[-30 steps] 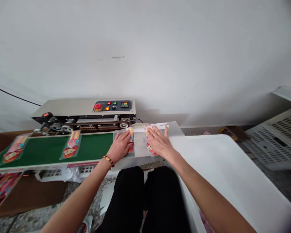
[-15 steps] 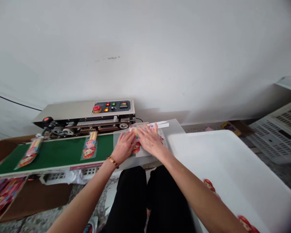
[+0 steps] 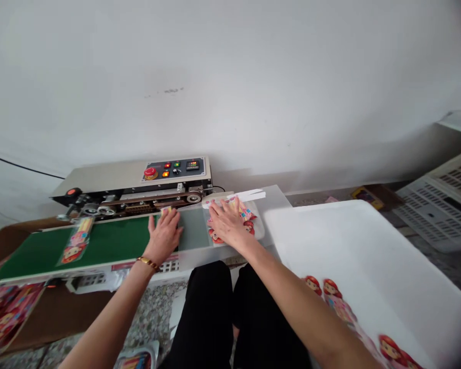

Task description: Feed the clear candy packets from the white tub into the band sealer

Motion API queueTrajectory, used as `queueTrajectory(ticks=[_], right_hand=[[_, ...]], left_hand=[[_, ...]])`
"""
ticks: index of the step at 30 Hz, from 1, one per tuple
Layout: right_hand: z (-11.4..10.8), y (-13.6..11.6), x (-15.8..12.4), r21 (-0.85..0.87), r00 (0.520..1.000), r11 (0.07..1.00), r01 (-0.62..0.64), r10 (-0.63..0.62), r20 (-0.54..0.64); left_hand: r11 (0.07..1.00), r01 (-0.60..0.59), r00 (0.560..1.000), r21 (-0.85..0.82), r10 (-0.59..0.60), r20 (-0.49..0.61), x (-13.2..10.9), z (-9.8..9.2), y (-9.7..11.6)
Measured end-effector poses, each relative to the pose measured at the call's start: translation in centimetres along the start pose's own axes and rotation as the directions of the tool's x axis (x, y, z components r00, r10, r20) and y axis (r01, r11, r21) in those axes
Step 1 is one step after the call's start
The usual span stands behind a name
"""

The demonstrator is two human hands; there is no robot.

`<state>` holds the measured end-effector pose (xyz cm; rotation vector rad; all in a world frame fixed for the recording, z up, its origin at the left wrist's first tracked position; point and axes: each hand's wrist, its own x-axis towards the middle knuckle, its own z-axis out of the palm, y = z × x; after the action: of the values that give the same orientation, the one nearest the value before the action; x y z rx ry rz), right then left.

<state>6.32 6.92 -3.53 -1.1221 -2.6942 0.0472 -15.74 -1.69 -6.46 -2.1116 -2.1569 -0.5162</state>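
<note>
My left hand (image 3: 164,237) lies palm down over a clear packet (image 3: 168,209) at the right end of the green conveyor belt (image 3: 119,238). Its fingers are stretched out, and they hide most of that packet. Flat on a small pile of printed packets (image 3: 247,213), beside the belt on the pale ledge, rests my right hand (image 3: 228,223) with fingers spread. Red-haired doll figures show around its edges. Farther left along the belt travels another clear packet (image 3: 77,241) with a doll figure and a yellow top.
Behind the belt stands a sealing machine (image 3: 100,177) with a red stop button (image 3: 150,173). A cardboard box (image 3: 69,312) holding packets is at lower left. To the right is a white tray (image 3: 369,246) with doll figures (image 3: 332,288). A crate (image 3: 438,215) stands beyond.
My left hand has slid left from the pile onto the belt with a packet beneath it. The packets on the belt have moved left. My right hand stays on the pile.
</note>
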Motion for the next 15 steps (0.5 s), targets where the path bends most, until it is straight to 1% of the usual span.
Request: queueTrajectory(ticks=[2,3,5,6,7,9,11,13,15], right_hand=[[0.0,-0.4,0.2,0.018,1.000,1.000,-0.011,0.011,-0.004],[-0.3,-0.2,0.0,0.015,1.000,1.000,-0.027,0.027,0.004],[-1.3,0.8,-0.8,-0.026,0.997,0.997,-0.071,0.071,0.014],[-1.9,1.6,-1.5,-0.055,0.995,0.994,-0.093,0.094,0.013],[-2.4,2.4,-2.2,-0.085,0.993,0.990,-0.113,0.115,0.013],[-3.3,3.9,-3.5,-0.130,0.991,0.984,-0.122,0.127,0.030],[-3.6,4.8,-4.5,-0.147,0.992,0.984,-0.098,0.109,0.063],[-3.4,4.9,-4.8,-0.140,0.994,0.988,-0.069,0.080,0.074],[-2.8,4.2,-4.4,-0.114,0.997,0.992,-0.054,0.060,0.049]], left_hand=[[0.996,-0.078,0.997,-0.034,0.077,-0.007,0.4,0.4,3.0],[0.991,-0.120,0.993,-0.063,0.121,0.010,0.7,0.7,4.7],[0.983,-0.155,0.986,-0.102,0.160,0.047,1.3,1.5,7.6],[0.981,-0.157,0.984,-0.114,0.165,0.062,1.7,1.8,8.5],[0.980,-0.158,0.983,-0.123,0.167,0.074,1.9,2.1,8.9],[0.974,-0.172,0.978,-0.145,0.187,0.097,2.4,2.2,8.5],[0.966,-0.194,0.971,-0.169,0.214,0.110,2.5,1.9,7.0],[0.963,-0.200,0.968,-0.179,0.223,0.116,2.4,1.4,5.2],[0.967,-0.186,0.971,-0.175,0.208,0.120,1.9,0.9,3.2]])
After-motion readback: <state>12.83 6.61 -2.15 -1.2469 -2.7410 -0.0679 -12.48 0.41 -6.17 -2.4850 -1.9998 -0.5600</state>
